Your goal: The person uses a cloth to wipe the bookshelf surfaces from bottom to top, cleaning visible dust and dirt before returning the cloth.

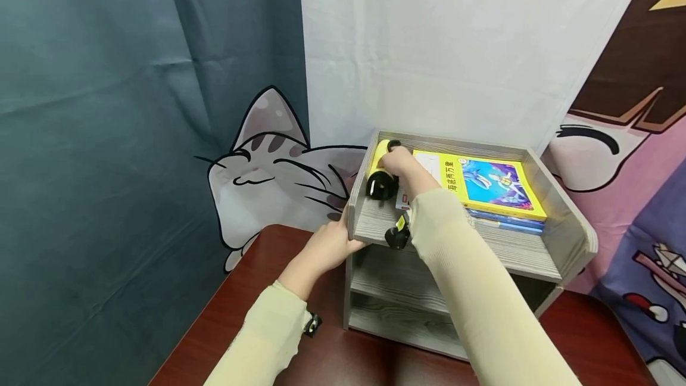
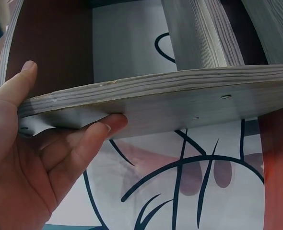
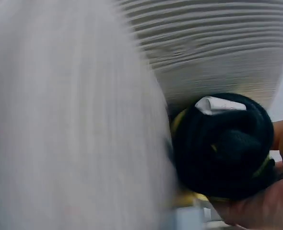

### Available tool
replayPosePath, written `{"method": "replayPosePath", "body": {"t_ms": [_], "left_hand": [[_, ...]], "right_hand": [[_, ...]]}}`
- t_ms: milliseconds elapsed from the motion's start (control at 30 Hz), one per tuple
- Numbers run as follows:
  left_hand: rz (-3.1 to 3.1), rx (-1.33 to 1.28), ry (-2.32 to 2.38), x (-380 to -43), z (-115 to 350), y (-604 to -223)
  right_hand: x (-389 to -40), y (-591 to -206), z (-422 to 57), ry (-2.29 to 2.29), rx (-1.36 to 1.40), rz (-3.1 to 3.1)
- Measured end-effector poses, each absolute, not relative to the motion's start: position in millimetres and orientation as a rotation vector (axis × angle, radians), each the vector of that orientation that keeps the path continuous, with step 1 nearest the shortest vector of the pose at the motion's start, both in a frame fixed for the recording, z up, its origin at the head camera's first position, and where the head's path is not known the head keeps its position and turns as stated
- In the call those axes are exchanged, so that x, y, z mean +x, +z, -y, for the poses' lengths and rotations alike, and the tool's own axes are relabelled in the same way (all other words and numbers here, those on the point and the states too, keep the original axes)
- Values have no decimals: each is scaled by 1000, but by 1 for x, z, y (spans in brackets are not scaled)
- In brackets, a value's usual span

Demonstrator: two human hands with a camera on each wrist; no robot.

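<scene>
A small grey wood-grain shelf unit stands on a dark red table. My left hand grips the lower front corner of its left side panel. In the left wrist view, the thumb of that hand lies on one side of the panel's edge and the fingers on the other. My right hand holds a yellow-and-black roll-shaped thing in the top tray, close beside the left panel. The right wrist view shows its dark round end with a white tag, blurred. My right sleeve hides part of the tray.
A yellow picture book lies on top of blue books at the right of the tray. Lower shelf levels open toward me. The red table ends at the left near a curtain.
</scene>
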State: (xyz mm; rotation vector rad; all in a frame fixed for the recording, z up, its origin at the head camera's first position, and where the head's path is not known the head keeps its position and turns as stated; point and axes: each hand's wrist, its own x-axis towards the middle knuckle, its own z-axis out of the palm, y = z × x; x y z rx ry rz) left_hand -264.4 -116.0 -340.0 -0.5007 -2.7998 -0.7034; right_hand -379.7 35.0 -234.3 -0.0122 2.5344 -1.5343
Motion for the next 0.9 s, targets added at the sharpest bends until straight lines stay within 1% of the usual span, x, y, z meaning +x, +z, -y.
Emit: {"method": "replayPosePath", "body": {"t_ms": [100,300,533,733,900], "left_hand": [[2788,-516,-706,-265,115,-340],[2802,-503,-726,-264,115,-341],[2806,-501,-731,-265,116,-339],[2828,-487,-739,-265,118,-339],[2806,-550,-757,-263,119,-339]], "right_hand": [[-377,-238,-36,-1492,-11,-2554],[-361,-224,-34,-1526,-61,-2499],[-329,-216,-32,-1489,-170,-2519],[-297,-219,-30,-1547,-201,-2476],[-270,-223,-31,-1613,-232,-2404]]}}
